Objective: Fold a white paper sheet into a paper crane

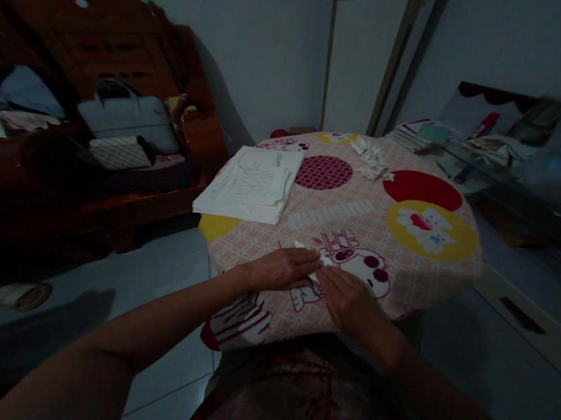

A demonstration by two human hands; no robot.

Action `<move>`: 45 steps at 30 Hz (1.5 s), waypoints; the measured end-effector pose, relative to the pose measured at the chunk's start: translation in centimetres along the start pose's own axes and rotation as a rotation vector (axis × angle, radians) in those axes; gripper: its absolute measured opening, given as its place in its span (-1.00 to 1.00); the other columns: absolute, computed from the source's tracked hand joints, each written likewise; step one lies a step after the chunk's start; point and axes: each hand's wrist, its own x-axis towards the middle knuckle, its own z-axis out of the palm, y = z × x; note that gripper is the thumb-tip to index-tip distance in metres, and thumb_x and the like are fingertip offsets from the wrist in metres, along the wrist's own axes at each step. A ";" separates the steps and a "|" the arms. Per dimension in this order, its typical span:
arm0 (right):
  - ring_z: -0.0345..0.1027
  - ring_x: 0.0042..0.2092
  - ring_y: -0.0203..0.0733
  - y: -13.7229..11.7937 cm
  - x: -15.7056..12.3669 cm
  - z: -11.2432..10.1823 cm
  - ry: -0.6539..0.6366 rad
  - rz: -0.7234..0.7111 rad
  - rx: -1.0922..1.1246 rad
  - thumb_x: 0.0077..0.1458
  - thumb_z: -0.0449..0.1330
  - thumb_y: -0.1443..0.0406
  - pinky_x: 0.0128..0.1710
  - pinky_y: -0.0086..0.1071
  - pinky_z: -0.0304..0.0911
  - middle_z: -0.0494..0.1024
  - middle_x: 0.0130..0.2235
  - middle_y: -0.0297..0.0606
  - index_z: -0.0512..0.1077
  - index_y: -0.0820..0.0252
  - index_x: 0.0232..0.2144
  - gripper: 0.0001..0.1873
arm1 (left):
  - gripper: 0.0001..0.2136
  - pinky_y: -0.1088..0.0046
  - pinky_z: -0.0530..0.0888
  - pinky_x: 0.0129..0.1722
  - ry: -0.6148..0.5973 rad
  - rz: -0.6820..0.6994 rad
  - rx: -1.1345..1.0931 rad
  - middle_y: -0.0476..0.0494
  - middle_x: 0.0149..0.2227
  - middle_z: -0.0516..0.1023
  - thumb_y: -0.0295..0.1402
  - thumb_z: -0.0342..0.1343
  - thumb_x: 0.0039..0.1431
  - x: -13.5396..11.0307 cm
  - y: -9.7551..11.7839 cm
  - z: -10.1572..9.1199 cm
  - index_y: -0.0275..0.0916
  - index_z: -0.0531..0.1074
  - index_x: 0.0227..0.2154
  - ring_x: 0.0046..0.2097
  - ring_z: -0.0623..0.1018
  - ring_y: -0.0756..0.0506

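On tablecloth (430, 282) — L hand (282, 268) & R hand (349, 302) touch white paper (326, 260), fingers straight — can't tell if pinching.

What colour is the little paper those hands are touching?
The paper is white, seen best in the head view.

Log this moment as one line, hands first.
left hand: on white paper; right hand: on same paper; grip: unclear; paper stack: on tablecloth; white strips: beyond hands

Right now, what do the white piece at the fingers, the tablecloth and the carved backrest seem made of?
White piece: probably matte paper; thin, crisp point. Tablecloth: perhaps matte printed fabric; it drapes softly. Carved backrest: likely varnished wood; reddish-brown, glossy highlights.
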 end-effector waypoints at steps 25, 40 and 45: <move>0.13 -0.72 -0.42 8.5 5.9 -3.2 -0.379 0.895 0.747 0.12 0.16 0.30 -0.74 -0.51 -0.05 0.38 -0.68 -0.38 0.38 0.23 -0.60 -0.74 | -0.61 0.54 0.12 -0.56 -0.012 -0.639 -0.486 0.03 -0.66 0.32 -0.11 0.07 0.19 4.6 -4.9 -1.6 -0.31 0.36 -0.61 -0.59 0.29 0.06; 0.21 -0.58 -0.34 8.2 4.5 -2.4 -0.361 0.598 0.329 0.11 0.16 0.23 -0.53 -0.41 -0.02 0.36 -0.66 -0.36 0.41 0.21 -0.63 -0.69 | -0.88 0.43 0.43 -0.17 0.180 -0.443 -0.351 -0.15 -0.23 0.53 -0.44 0.07 0.23 2.6 -1.9 -0.7 -0.28 0.48 -0.22 -0.19 0.51 -0.06; 0.34 -0.45 -0.24 8.5 3.9 -2.6 -0.142 0.529 0.319 0.15 0.16 0.22 -0.44 -0.38 0.13 0.50 -0.49 -0.29 0.48 0.20 -0.49 -0.77 | -0.79 0.31 0.44 -0.07 0.214 -0.488 -0.386 -0.21 -0.15 0.54 -0.33 0.16 0.18 2.3 -1.3 0.1 -0.28 0.48 -0.14 -0.10 0.51 -0.13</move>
